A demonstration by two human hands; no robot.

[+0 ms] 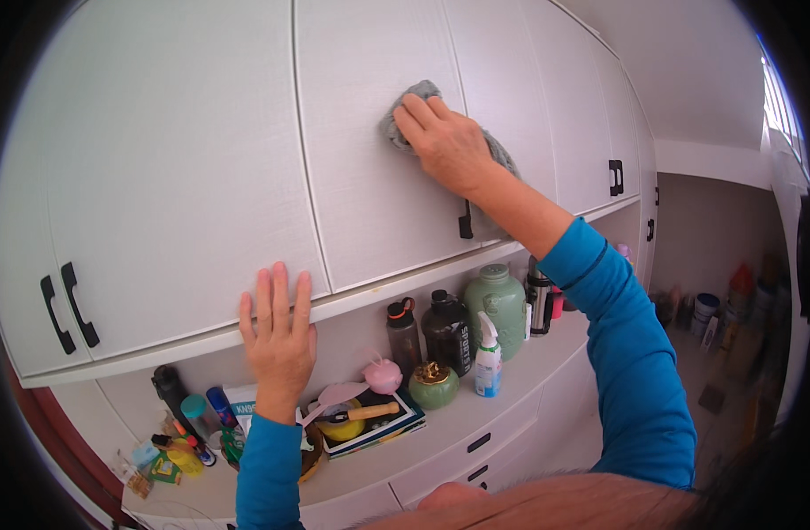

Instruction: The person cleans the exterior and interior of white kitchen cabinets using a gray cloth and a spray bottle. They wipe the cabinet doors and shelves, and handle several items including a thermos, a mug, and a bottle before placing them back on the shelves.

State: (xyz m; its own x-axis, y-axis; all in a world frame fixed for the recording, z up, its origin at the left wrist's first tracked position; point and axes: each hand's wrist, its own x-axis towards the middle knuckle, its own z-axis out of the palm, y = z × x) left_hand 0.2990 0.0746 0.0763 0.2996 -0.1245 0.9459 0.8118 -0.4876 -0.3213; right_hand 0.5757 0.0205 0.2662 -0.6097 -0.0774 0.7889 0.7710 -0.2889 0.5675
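A bunched grey cloth (397,129) is gripped under the fingers of my right hand (448,142) and pressed against a white cabinet door (371,199). Part of the cloth trails down behind my right wrist, over a black door handle (466,222). My left hand (279,341) rests flat at the lower edge of the neighbouring door (179,185), its fingers slightly apart and nothing in it. Below the doors runs the cabinet's white bottom edge (391,286).
On the counter (511,397) below stand a spray bottle (488,364), a large green jar (497,305), a small green pot (433,386) and dark drink bottles (444,331). Books (378,427) lie beneath a wooden-handled tool (371,411). Buckets (706,311) stand at the far right.
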